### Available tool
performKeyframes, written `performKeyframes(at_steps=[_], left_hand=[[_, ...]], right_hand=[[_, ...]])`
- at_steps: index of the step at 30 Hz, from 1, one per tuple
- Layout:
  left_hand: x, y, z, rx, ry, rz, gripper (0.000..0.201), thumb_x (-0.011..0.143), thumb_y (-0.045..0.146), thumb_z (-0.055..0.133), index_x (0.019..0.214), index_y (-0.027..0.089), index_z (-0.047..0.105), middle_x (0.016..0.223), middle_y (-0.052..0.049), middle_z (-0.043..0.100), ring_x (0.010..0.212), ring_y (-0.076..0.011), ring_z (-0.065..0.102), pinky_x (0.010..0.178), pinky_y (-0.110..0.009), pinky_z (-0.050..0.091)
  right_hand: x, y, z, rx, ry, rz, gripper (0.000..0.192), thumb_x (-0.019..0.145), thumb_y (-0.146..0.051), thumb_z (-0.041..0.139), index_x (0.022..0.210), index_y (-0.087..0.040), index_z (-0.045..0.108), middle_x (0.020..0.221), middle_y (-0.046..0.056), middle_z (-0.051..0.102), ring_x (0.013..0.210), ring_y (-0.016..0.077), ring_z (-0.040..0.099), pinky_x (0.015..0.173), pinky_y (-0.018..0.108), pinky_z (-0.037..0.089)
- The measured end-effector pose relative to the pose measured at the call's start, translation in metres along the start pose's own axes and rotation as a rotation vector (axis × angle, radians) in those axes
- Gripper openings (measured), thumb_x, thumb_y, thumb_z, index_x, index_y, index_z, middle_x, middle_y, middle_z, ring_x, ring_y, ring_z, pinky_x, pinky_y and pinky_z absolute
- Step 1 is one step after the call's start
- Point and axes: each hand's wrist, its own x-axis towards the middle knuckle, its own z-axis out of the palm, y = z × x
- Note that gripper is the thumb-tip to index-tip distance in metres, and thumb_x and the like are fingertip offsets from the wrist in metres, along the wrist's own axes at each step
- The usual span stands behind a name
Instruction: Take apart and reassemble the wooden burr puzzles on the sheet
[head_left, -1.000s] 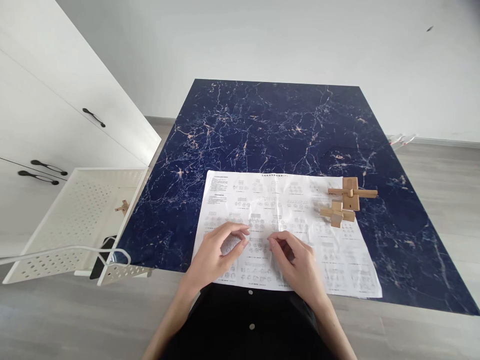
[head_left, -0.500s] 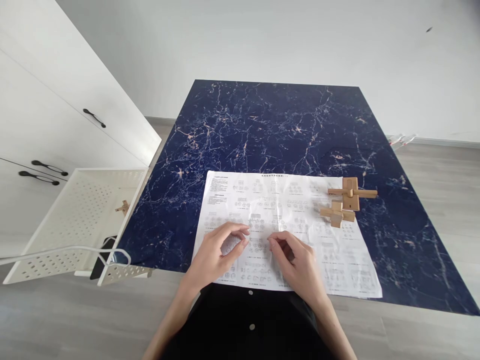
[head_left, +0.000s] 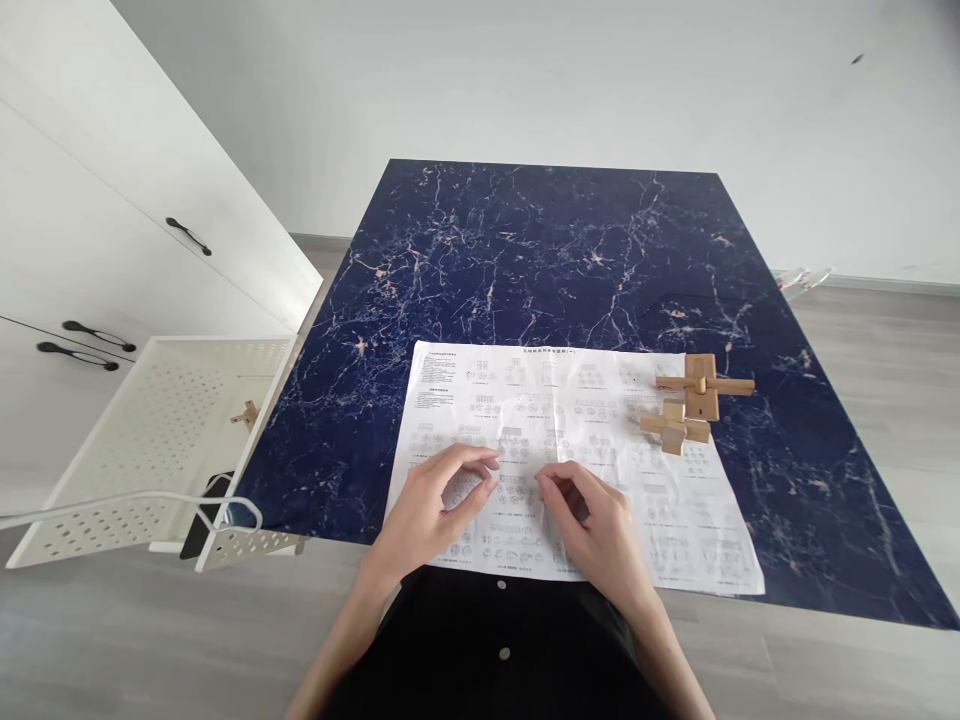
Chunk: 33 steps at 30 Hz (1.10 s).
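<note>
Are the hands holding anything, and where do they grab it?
Nothing is held. The left hand and right hand rest curled on the instruction sheet, fingertips close together and empty. The wooden puzzle lies untouched on the sheet.

Plain white wall (head_left: 525,90) behind; grey wood-look floor (head_left: 885,340). Dark blue marbled table (head_left: 540,260) at centre. White cabinet (head_left: 112,200) with black handles (head_left: 187,235) off the table's left edge, perforated white tray (head_left: 157,430) alongside. Even daylight.

sheet (head_left: 570,450) on table (head_left: 540,250) | both hands on sheet near edge | wood puzzles (head_left: 694,400) sheet's far-R corner | tray (head_left: 135,450) L of table
</note>
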Motion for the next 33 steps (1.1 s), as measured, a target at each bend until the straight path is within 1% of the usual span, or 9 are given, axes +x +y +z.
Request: performKeyframes(at_steps=[6, 11, 14, 17, 19, 22, 25, 30, 33], left_hand=[[0.001, 0.001, 0.0, -0.001, 0.001, 0.001, 0.022, 0.109, 0.034, 0.063, 0.129, 0.027, 0.068, 0.117, -0.004, 0.078, 0.107, -0.0215, 0.075, 0.096, -0.037, 0.062], [0.0, 0.001, 0.0, -0.005, 0.005, 0.008, 0.02, 0.109, 0.033, 0.063, 0.128, 0.026, 0.069, 0.115, -0.005, 0.078, 0.106, -0.0216, 0.075, 0.098, -0.038, 0.062], [0.0, 0.0, 0.001, -0.01, 0.006, 0.015, 0.02, 0.109, 0.033, 0.063, 0.127, 0.026, 0.069, 0.115, -0.005, 0.078, 0.105, -0.0216, 0.075, 0.098, -0.038, 0.062], [0.0, -0.001, 0.001, -0.014, 0.001, 0.017, 0.019, 0.109, 0.032, 0.063, 0.126, 0.026, 0.069, 0.115, -0.004, 0.078, 0.106, -0.0217, 0.076, 0.098, -0.038, 0.062], [0.0, -0.001, 0.001, -0.019, 0.0, 0.018, 0.02, 0.109, 0.032, 0.063, 0.127, 0.026, 0.069, 0.115, -0.004, 0.078, 0.106, -0.0218, 0.075, 0.098, -0.039, 0.062], [0.0, -0.001, 0.001, -0.021, -0.004, 0.021, 0.021, 0.109, 0.03, 0.063, 0.129, 0.026, 0.069, 0.116, -0.004, 0.078, 0.107, -0.0213, 0.075, 0.098, -0.038, 0.062], [0.0, -0.002, 0.001, -0.023, -0.004, 0.023, 0.022, 0.109, 0.029, 0.063, 0.13, 0.026, 0.068, 0.117, -0.004, 0.078, 0.108, -0.0209, 0.075, 0.098, -0.037, 0.061], [-0.001, -0.002, 0.001, -0.024, 0.0, 0.014, 0.02, 0.109, 0.029, 0.063, 0.127, 0.026, 0.069, 0.116, -0.005, 0.078, 0.107, -0.0217, 0.075, 0.098, -0.037, 0.061], [-0.001, -0.002, 0.001, -0.021, 0.0, 0.017, 0.02, 0.108, 0.029, 0.063, 0.127, 0.026, 0.069, 0.115, -0.004, 0.078, 0.107, -0.0215, 0.075, 0.098, -0.037, 0.061]], right_hand=[[0.001, -0.002, -0.003, -0.018, -0.014, -0.015, 0.03, 0.112, -0.044, 0.054, 0.097, -0.024, 0.072, 0.08, 0.003, 0.073, 0.063, 0.018, 0.062, 0.056, 0.03, 0.053], [0.004, -0.001, -0.033, -0.052, 0.012, -0.084, 0.024, 0.109, -0.042, 0.061, 0.108, -0.023, 0.075, 0.089, 0.007, 0.078, 0.073, 0.0212, 0.073, 0.05, 0.027, 0.055], [0.008, 0.003, -0.065, -0.125, 0.234, -0.102, 0.024, 0.104, -0.045, 0.066, 0.103, -0.023, 0.077, 0.078, 0.004, 0.076, 0.068, 0.0212, 0.074, 0.047, 0.027, 0.053], [0.015, 0.007, -0.097, -0.218, 0.553, 0.064, 0.029, 0.101, -0.051, 0.071, 0.104, -0.023, 0.077, 0.08, 0.005, 0.075, 0.067, 0.0223, 0.072, 0.055, 0.032, 0.056], [0.021, 0.01, -0.114, -0.298, 0.657, 0.18, 0.032, 0.101, -0.054, 0.069, 0.105, -0.023, 0.076, 0.081, 0.006, 0.076, 0.067, 0.0253, 0.071, 0.061, 0.037, 0.055], [0.029, 0.022, -0.131, -0.501, 0.629, 0.213, 0.028, 0.101, -0.05, 0.069, 0.097, -0.023, 0.074, 0.081, 0.009, 0.078, 0.067, 0.0284, 0.072, 0.066, 0.042, 0.051], [0.038, 0.041, -0.143, -0.595, 0.575, 0.12, 0.031, 0.099, -0.052, 0.072, 0.087, -0.024, 0.073, 0.069, 0.009, 0.076, 0.057, 0.0266, 0.068, 0.058, 0.04, 0.044], [0.052, 0.069, -0.157, -0.547, 0.388, 0.086, 0.035, 0.099, -0.048, 0.074, 0.072, -0.026, 0.079, 0.053, 0.006, 0.072, 0.042, 0.024, 0.062, 0.045, 0.036, 0.037], [0.056, 0.069, -0.159, -0.519, 0.422, 0.04, 0.037, 0.1, -0.046, 0.072, 0.07, -0.025, 0.079, 0.051, 0.005, 0.07, 0.042, 0.0235, 0.063, 0.043, 0.034, 0.037]])
